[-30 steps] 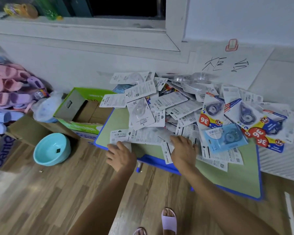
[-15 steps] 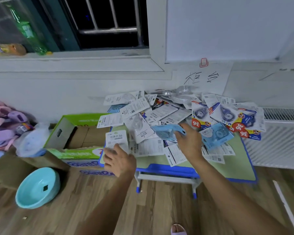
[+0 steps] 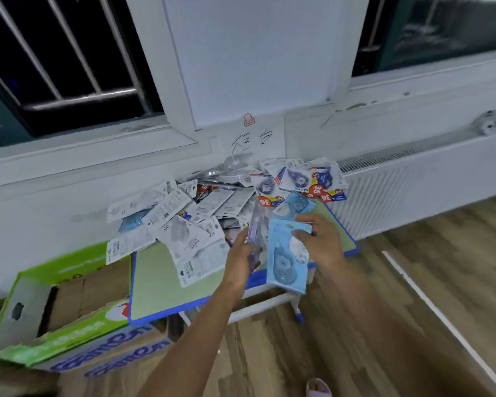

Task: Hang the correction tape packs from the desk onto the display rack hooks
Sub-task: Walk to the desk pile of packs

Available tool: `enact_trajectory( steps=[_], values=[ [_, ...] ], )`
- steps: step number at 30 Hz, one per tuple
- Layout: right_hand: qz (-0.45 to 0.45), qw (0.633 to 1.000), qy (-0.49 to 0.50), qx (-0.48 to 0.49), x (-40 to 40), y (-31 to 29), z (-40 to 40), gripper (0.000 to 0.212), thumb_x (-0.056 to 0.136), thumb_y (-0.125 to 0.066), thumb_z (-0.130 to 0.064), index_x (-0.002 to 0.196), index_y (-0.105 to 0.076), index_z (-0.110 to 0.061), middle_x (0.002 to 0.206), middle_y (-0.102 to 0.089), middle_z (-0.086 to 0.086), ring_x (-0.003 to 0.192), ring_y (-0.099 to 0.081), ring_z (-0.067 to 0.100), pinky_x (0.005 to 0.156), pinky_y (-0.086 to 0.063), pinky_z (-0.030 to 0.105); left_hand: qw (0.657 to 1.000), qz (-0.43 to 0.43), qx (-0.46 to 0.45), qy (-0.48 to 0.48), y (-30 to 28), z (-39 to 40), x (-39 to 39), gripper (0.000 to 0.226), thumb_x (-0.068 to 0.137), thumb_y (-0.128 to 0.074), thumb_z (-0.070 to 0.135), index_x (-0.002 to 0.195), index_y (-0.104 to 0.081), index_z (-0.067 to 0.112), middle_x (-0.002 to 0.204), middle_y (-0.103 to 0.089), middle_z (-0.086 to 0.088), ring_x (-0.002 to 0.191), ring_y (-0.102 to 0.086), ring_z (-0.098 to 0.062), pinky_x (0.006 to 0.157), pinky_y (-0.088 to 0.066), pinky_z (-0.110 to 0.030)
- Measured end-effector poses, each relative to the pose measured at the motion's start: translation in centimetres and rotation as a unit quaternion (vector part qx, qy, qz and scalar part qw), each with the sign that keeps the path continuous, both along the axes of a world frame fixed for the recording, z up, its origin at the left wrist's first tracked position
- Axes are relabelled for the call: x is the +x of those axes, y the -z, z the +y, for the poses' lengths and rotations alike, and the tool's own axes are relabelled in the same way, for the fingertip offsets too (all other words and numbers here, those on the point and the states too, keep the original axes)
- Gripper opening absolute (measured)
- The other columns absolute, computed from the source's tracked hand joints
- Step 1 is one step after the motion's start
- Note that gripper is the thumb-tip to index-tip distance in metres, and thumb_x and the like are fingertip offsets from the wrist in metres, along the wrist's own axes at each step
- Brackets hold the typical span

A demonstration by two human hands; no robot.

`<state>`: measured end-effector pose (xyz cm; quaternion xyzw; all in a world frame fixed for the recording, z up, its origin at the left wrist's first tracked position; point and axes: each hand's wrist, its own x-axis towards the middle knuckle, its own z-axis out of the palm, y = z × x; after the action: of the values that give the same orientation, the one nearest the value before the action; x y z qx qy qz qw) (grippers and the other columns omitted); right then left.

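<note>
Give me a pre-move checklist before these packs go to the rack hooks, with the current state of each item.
1. Right hand has a pack: ok. It pinches the light blue pack near its top edge.
2. Left hand has a pack: ok. It grips a purple-edged pack, seen edge-on.
3. Held packs lifted off the pile: ok, both are above the desk's front edge.
4. Hang hole on the blue pack free: cannot tell, fingers cover that area.
5. Display rack hooks in sight: not ok, no rack shows in this view.
6. More packs left on the desk: ok, a pile of packs remains.
</note>
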<state>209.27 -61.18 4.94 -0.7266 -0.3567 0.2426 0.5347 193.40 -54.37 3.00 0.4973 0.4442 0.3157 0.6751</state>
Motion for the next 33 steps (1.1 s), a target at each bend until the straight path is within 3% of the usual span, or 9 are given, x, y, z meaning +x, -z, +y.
enact_trajectory(
  steps=[1, 6, 10, 15, 18, 22, 26, 28, 33],
  values=[
    [0.035, 0.999, 0.032, 0.011, 0.7, -0.1, -1.3, 0.012, 0.083, -0.07, -0.009, 0.091, -0.065, -0.015, 0.092, -0.068, 0.004, 0.082, -0.063, 0.018, 0.07, -0.051, 0.028, 0.999, -0.023, -0.024, 0.028, -0.4, -0.7, 1.0, 0.03, 0.094, -0.044, 0.012, 0.107, -0.059, 0.033, 0.073, -0.07, 0.015, 0.065, -0.062, -0.011, 0.059, -0.041, -0.03],
    [0.142, 0.97, 0.182, 0.072, 4.5, -0.8, -8.8, 0.004, 0.084, -0.068, -0.008, 0.082, -0.066, -0.006, 0.077, -0.071, 0.012, 0.07, -0.066, 0.02, 0.06, -0.052, 0.032, 0.97, -0.113, -0.081, 0.201, -1.6, -5.1, 6.1, 0.043, 0.075, -0.068, 0.017, 0.117, -0.062, 0.013, 0.099, -0.071, -0.014, 0.077, -0.067, -0.029, 0.062, -0.055, -0.036],
    [0.128, 0.944, 0.276, 0.126, 7.6, -1.7, -16.5, 0.005, 0.087, -0.064, -0.009, 0.087, -0.065, -0.004, 0.062, -0.067, -0.008, 0.054, -0.059, 0.001, 0.049, -0.045, 0.015, 0.937, -0.151, -0.135, 0.285, -2.4, -10.5, 11.5, 0.037, 0.077, -0.063, 0.015, 0.113, -0.064, 0.007, 0.104, -0.071, -0.017, 0.084, -0.071, -0.027, 0.068, -0.059, -0.036],
    [0.156, 0.902, 0.376, 0.146, 10.6, -2.1, -28.3, 0.005, 0.09, -0.063, -0.016, 0.088, -0.063, -0.011, 0.09, -0.07, 0.022, 0.082, -0.068, 0.041, 0.07, -0.054, 0.057, 0.918, -0.09, -0.109, 0.37, -3.1, -19.3, 17.5, 0.036, 0.085, -0.058, 0.006, 0.12, -0.061, 0.006, 0.11, -0.07, -0.015, 0.092, -0.068, -0.029, 0.076, -0.057, -0.038],
    [0.122, 0.876, 0.438, 0.16, 11.3, -2.4, -36.0, 0.007, 0.088, -0.065, -0.015, 0.081, -0.063, -0.014, 0.076, -0.07, 0.01, 0.071, -0.065, 0.03, 0.066, -0.054, 0.048, 0.884, -0.09, -0.087, 0.45, -3.8, -25.8, 20.2, 0.031, 0.085, -0.058, 0.003, 0.115, -0.065, 0.007, 0.11, -0.07, -0.017, 0.098, -0.068, -0.034, 0.08, -0.057, -0.045],
    [0.059, 0.854, 0.496, 0.145, 11.8, -3.2, -46.4, 0.015, 0.085, -0.068, -0.017, 0.074, -0.059, -0.012, 0.068, -0.061, 0.006, 0.067, -0.055, 0.019, 0.064, -0.05, 0.05, 0.883, -0.064, -0.058, 0.461, -4.5, -35.8, 23.1, 0.021, 0.088, -0.063, 0.011, 0.108, -0.066, 0.003, 0.113, -0.066, -0.025, 0.104, -0.063, -0.043, 0.094, -0.047, -0.06],
    [0.014, 0.824, 0.544, 0.158, 11.8, -4.0, -56.2, 0.02, 0.085, -0.068, -0.016, 0.07, -0.055, -0.015, 0.061, -0.057, -0.002, 0.062, -0.049, 0.009, 0.058, -0.043, 0.032, 0.862, -0.066, -0.029, 0.501, -4.9, -45.5, 25.2, 0.005, 0.088, -0.066, 0.016, 0.089, -0.069, 0.012, 0.092, -0.073, -0.011, 0.088, -0.067, -0.03, 0.086, -0.052, -0.046],
    [-0.006, 0.81, 0.567, 0.149, 11.6, -4.1, -60.9, 0.019, 0.085, -0.069, -0.019, 0.078, -0.058, -0.005, 0.068, -0.059, 0.009, 0.067, -0.05, 0.013, 0.063, -0.044, 0.035, 0.852, -0.065, -0.018, 0.518, -4.9, -50.1, 26.3, 0.005, 0.088, -0.067, 0.016, 0.09, -0.068, 0.011, 0.091, -0.072, -0.008, 0.087, -0.066, -0.027, 0.084, -0.053, -0.043],
    [-0.057, 0.76, 0.635, 0.124, 11.4, -4.5, -71.5, 0.019, 0.084, -0.068, -0.015, 0.072, -0.057, -0.007, 0.058, -0.053, -0.01, 0.057, -0.042, 0.004, 0.054, -0.037, 0.022, 0.813, -0.075, 0.014, 0.577, -5.4, -60.4, 28.5, 0.022, 0.089, -0.065, 0.009, 0.109, -0.065, 0.001, 0.106, -0.069, -0.018, 0.092, -0.064, -0.026, 0.087, -0.052, -0.042]
  ],
)
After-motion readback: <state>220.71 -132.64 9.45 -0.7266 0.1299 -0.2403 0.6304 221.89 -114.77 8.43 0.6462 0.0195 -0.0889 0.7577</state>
